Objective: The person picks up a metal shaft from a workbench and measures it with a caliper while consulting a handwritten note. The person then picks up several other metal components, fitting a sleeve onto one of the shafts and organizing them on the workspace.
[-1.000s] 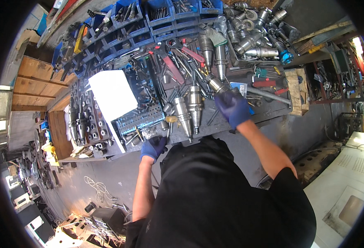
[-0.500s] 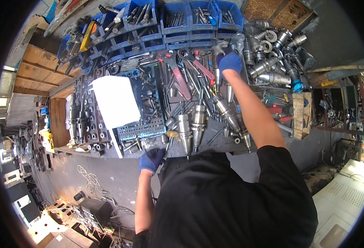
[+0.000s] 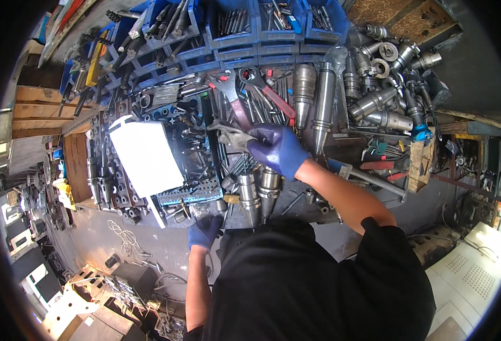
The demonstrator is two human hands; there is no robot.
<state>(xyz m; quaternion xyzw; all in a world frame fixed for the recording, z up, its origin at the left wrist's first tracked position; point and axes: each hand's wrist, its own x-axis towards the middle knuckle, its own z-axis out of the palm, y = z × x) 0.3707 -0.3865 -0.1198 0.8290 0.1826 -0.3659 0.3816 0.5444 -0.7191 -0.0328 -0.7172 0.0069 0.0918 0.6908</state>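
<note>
My right hand [image 3: 280,149], in a blue glove with a dark palm, is closed on a crumpled grey rag [image 3: 232,137]. It holds the rag above the middle of the cluttered bench, over metal tool holders and loose bits. A red-handled wrench [image 3: 266,94] lies just beyond the hand. My left hand [image 3: 205,232], gloved alike, rests at the near bench edge with its fingers stretched forward. Close to its fingertips is a clear plastic piece [image 3: 202,210]. White paper [image 3: 147,156] lies over the blue tray [image 3: 191,196] to the left.
Blue bins [image 3: 233,42] with drill bits and cutters line the back. Tool holders [image 3: 375,105] are heaped at the far right. Two large tool holders, one of them a long one [image 3: 323,108], stand past my right hand. A hammer [image 3: 370,179] lies near the right edge.
My right hand has come back from the far side, toward the left and nearer, carrying the grey rag. Tool holders that it covered now show. The left hand stays at the bench edge.
</note>
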